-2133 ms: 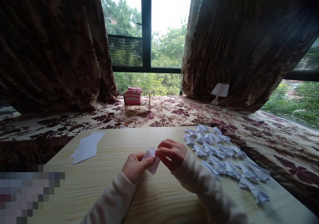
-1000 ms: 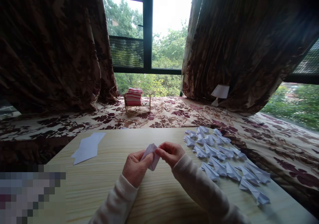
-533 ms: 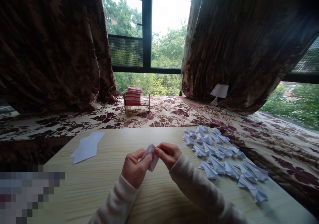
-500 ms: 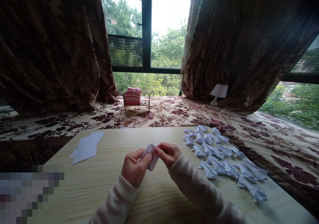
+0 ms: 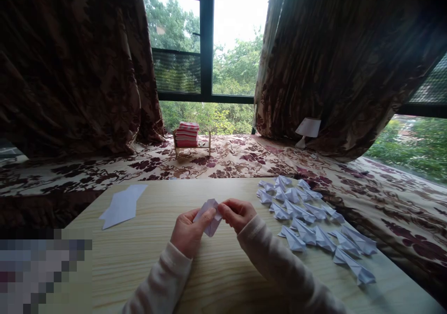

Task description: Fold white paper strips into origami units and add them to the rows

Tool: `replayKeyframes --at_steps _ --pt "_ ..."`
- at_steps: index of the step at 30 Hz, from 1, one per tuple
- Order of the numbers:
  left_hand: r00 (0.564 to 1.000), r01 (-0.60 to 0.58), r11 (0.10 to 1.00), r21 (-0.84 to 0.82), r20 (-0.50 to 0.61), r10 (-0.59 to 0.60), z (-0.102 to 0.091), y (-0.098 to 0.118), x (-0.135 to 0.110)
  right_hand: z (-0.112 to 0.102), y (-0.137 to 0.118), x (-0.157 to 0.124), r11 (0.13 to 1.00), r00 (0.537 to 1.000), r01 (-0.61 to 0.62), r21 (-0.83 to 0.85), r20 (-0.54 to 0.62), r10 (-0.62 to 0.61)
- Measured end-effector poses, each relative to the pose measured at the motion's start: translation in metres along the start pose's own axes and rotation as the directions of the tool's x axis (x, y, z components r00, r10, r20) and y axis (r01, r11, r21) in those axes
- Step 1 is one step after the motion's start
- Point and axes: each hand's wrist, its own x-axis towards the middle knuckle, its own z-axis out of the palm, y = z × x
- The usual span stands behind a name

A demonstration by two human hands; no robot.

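1. Grip of the left hand (image 5: 188,234): thumb laid across the near face of the folded paper (image 5: 212,228), pinching it against the fingers behind.
2. Grip of the right hand (image 5: 240,215): fingertips drawn together on the paper's right edge, pinching it beside the left thumb.
3. The folded paper sits between both hands, over the middle of the wood-grained counter (image 5: 216,276); its finer creases are hard to make out, being small and partly covered.
4. To the right of the hands, many white folded pieces (image 5: 304,232) lie in loose rows, some touching or overlapping.
5. Well to the left, flat white sheets (image 5: 122,207) overlap near the counter's far left edge.
6. Beyond, on floral cloth (image 5: 240,158), a small stand (image 5: 204,147) bears a stack of pink-and-white striped fabric (image 5: 187,136); a small white-shaded lamp (image 5: 309,127) leans near the right curtain (image 5: 314,58).
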Motion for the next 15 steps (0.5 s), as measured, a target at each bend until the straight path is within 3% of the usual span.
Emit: replayKeyframes --at_steps 5,11,15 --pt "1.0 -0.016 0.996 0.086 -0.005 0.016 -0.0038 -0.0005 0.0024 0.001 0.0018 0.0 0.996 0.997 -0.077 0.049 0.034 0.076" --pt "0.993 0.118 0.989 -0.092 0.004 -0.118 -0.0048 -0.0019 0.0054 0.0033 0.0001 0.002 0.979 0.988 -0.114 0.167 -0.085 0.129" --pt "0.995 0.093 0.99 -0.103 -0.032 -0.096 -0.0045 -0.0013 0.0043 0.0064 0.001 0.0002 0.988 0.992 -0.091 0.128 -0.078 0.102"
